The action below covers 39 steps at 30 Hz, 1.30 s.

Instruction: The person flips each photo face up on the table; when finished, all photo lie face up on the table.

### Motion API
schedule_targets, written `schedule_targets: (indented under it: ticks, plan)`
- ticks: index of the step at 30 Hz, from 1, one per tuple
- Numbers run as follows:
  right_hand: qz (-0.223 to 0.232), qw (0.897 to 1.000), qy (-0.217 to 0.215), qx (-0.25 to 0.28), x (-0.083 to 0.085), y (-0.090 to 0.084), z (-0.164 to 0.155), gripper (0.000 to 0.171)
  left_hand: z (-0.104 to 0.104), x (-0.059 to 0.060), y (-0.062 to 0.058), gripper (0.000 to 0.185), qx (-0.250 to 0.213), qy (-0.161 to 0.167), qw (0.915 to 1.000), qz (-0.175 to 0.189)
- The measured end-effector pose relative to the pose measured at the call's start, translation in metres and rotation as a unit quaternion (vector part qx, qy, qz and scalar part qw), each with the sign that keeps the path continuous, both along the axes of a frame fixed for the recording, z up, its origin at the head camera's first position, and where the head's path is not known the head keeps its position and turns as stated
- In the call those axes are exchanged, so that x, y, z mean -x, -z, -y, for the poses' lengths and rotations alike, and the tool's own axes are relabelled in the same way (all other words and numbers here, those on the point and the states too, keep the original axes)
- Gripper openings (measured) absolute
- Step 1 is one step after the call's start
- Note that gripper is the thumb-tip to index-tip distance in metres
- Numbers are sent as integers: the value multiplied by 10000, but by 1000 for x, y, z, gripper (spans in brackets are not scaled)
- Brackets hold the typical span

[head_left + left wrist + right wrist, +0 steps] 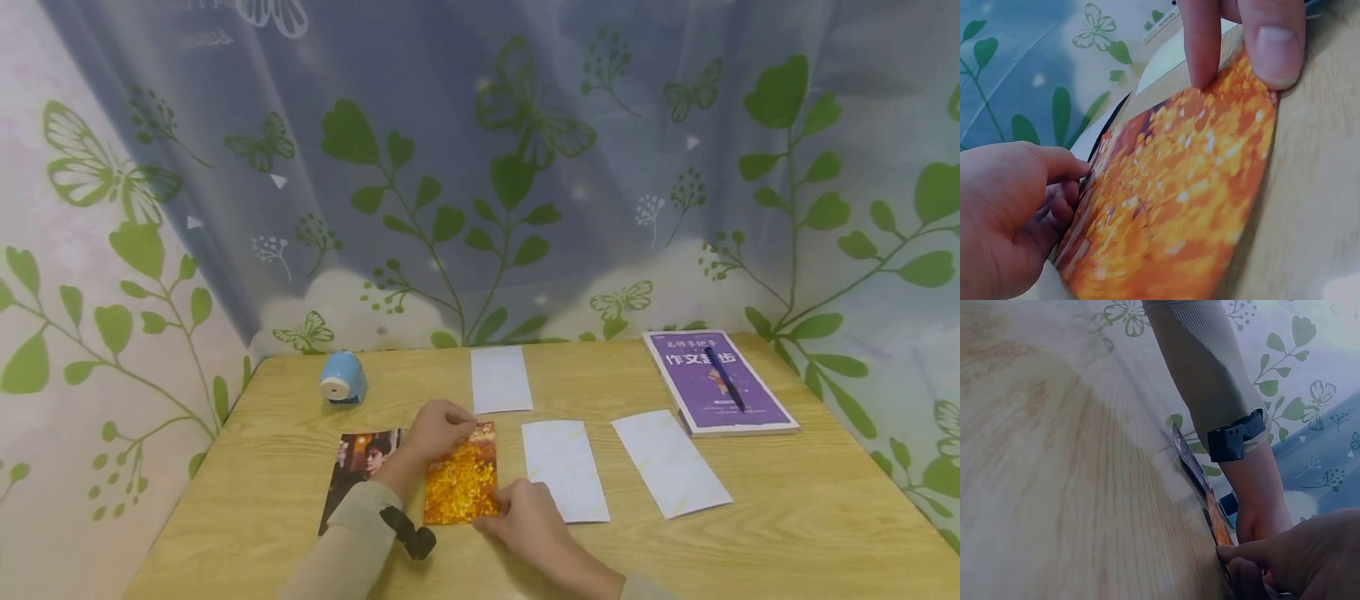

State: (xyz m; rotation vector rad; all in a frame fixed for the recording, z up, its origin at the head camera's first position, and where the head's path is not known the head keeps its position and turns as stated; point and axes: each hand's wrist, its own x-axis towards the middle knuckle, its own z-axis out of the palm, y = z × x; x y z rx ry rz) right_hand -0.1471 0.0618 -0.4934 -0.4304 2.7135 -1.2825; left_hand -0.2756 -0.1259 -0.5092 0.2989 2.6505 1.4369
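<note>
Orange-gold photo card [461,479]: lies near the front edge of the wooden table [787,517], left of centre, partly over a portrait photo [356,471]. Left hand [438,429] pinches its far end; right hand [525,521] pinches the near corner. Best handled by the edges only, lifted evenly with both hands to avoid creasing.
</note>
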Motion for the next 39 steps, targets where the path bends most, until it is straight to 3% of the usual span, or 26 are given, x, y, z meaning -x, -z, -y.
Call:
schedule_targets:
  ticks: [7, 13, 18, 22, 29, 33, 39]
  plan:
    - [-86, 9998, -132, 99, -1, -2, -7, 44, -6, -3, -10, 13, 97, 88, 9999, -100]
    - [15, 9992, -351, 174, -2, -14, -29, 52, -20, 0, -24, 18, 41, 510, 9987, -12]
    - [-130, 9995, -272, -54, -6, -23, -52, 54, -37, 5, -23, 22, -6, 949, 9954, 90]
    - [-389, 9976, -174, -547, -10, -24, -67, 54, -51, 6, -20, 23, 34, 1144, 9934, 42]
    - [-1042, 9832, -247, -1478, -15, -19, -75, 47, -74, 5, -21, 22, 196, 1103, 9937, 49]
    - [-1444, 9756, -273, -1629, -14, -17, -73, 42, -84, 4, -21, 24, 250, 961, 9947, 258]
    - [-1640, 9713, -146, -1718, -11, -18, -70, 32, -90, 3, -29, 21, 319, 872, 9948, 423]
